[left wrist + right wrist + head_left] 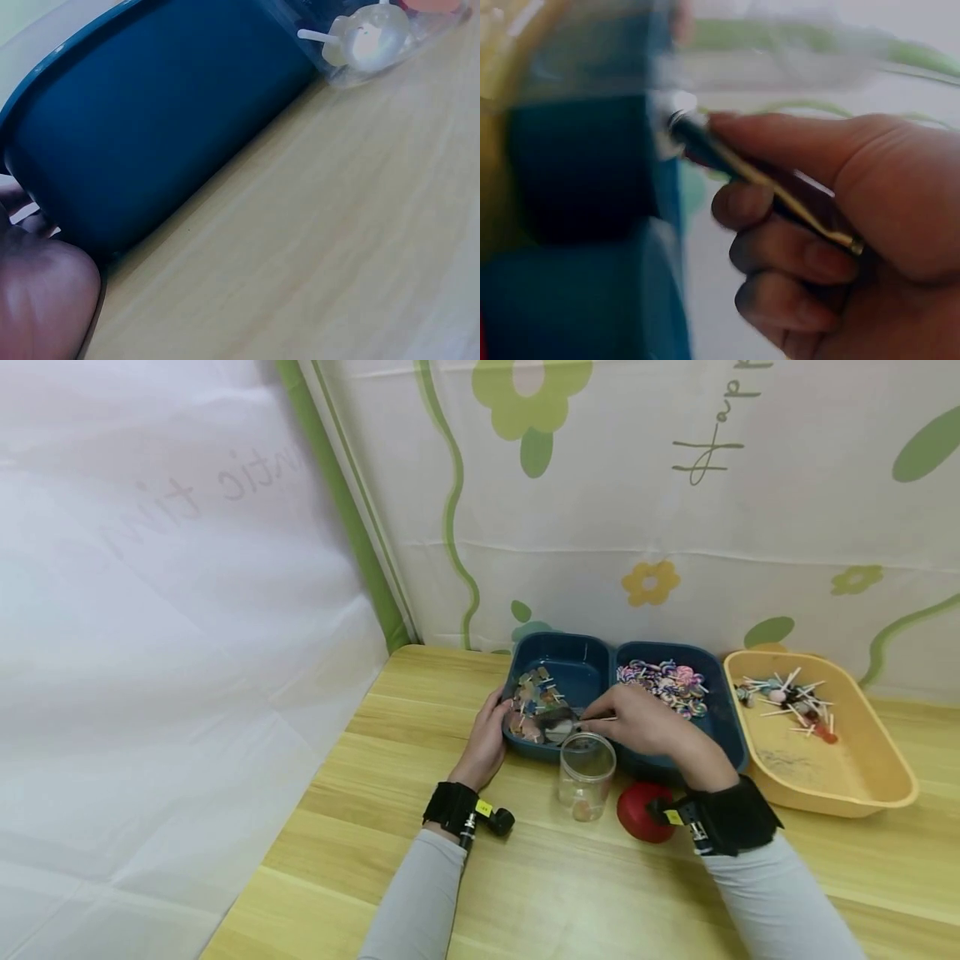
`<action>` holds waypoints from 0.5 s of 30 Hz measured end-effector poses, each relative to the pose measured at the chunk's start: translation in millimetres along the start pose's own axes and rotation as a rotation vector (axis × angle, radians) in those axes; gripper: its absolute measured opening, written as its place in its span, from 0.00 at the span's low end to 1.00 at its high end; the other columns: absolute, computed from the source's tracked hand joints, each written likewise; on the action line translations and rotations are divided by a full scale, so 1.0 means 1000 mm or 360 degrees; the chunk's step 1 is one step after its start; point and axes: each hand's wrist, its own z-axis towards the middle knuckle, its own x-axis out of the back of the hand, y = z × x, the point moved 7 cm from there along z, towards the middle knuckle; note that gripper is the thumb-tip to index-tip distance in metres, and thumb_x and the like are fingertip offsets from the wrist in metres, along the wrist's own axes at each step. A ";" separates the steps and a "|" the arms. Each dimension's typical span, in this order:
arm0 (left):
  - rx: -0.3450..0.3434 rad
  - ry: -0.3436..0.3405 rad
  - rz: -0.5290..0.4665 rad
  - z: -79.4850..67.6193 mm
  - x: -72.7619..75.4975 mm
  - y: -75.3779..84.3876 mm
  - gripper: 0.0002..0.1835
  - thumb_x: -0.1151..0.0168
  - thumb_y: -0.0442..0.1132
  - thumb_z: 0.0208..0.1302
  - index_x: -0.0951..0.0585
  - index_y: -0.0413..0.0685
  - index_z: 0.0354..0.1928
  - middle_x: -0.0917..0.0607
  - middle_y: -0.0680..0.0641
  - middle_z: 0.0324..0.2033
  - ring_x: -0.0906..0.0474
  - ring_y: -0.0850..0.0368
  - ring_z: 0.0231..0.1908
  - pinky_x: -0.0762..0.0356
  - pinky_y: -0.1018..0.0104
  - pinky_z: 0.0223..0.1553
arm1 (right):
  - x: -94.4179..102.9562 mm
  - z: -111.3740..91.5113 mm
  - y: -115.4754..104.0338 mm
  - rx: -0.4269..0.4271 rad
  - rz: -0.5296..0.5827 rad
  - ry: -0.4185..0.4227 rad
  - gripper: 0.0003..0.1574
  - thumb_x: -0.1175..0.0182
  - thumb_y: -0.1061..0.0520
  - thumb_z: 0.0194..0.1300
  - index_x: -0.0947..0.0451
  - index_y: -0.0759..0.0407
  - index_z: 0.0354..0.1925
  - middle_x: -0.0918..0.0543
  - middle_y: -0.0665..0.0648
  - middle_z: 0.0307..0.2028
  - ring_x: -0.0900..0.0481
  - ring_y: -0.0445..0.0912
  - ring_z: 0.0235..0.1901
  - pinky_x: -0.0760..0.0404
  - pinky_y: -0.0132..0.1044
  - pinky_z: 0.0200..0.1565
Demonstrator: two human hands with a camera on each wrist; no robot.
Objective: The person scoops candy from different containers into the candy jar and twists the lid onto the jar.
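Note:
My left hand (483, 745) grips the left wall of a dark blue two-part tray (576, 652) at its near corner. Small lollipops (534, 692) with white sticks lie in the left compartment. The right hand (633, 718) holds a scoop (557, 727) by its dark, gold-edged handle (761, 180), fingers curled round it. The scoop's bowl is low in that compartment, beside the lollipops. Just in front of the tray stands a clear open jar (587, 772), with a few lollipops (367, 37) at its bottom. The right wrist view is blurred around the scoop's tip.
Swirl-patterned lollipops (667, 685) fill part of the tray's right compartment. To the right is a yellow tray (862, 768) holding dark and coloured lollipops (795, 697). A red lid (645, 812) lies beside the jar, below my right wrist. A printed curtain (585, 527) hangs behind the wooden table (390, 752).

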 end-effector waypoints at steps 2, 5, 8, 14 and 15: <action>0.0003 0.0008 0.0016 0.000 0.000 0.000 0.26 0.61 0.40 0.85 0.42 0.49 0.80 0.42 0.43 0.77 0.44 0.50 0.76 0.46 0.52 0.76 | -0.007 0.004 0.002 0.0028 0.0062 -0.0039 0.11 0.37 0.60 0.73 0.10 0.62 0.47 0.10 0.57 0.42 0.14 0.47 0.41 0.15 0.46 0.43; 0.0013 0.0022 0.0039 0.000 0.001 -0.001 0.26 0.60 0.41 0.84 0.41 0.49 0.80 0.41 0.43 0.77 0.45 0.51 0.76 0.47 0.51 0.76 | -0.010 0.004 0.010 0.0053 0.0101 -0.0073 0.12 0.38 0.61 0.73 0.11 0.62 0.49 0.10 0.56 0.44 0.15 0.47 0.42 0.15 0.45 0.44; 0.0010 0.0017 0.0041 0.000 0.000 -0.001 0.26 0.60 0.41 0.84 0.41 0.48 0.80 0.40 0.42 0.76 0.45 0.50 0.76 0.48 0.50 0.76 | -0.008 0.002 0.016 0.0094 0.0138 -0.0093 0.13 0.39 0.61 0.74 0.13 0.63 0.51 0.11 0.57 0.46 0.15 0.48 0.44 0.15 0.45 0.45; 0.0000 0.0018 0.0032 0.000 0.002 0.000 0.26 0.60 0.40 0.84 0.41 0.46 0.79 0.37 0.40 0.74 0.40 0.51 0.71 0.39 0.56 0.70 | -0.007 0.002 0.026 0.0129 0.0289 -0.0065 0.15 0.40 0.59 0.75 0.13 0.62 0.53 0.11 0.56 0.48 0.16 0.47 0.45 0.16 0.39 0.45; -0.0001 0.0024 0.0035 0.000 0.002 0.000 0.26 0.60 0.39 0.84 0.40 0.46 0.79 0.36 0.39 0.73 0.38 0.52 0.69 0.37 0.58 0.68 | -0.008 0.002 0.027 0.0139 0.0328 -0.0060 0.15 0.40 0.58 0.75 0.13 0.62 0.54 0.11 0.56 0.48 0.16 0.47 0.45 0.16 0.38 0.45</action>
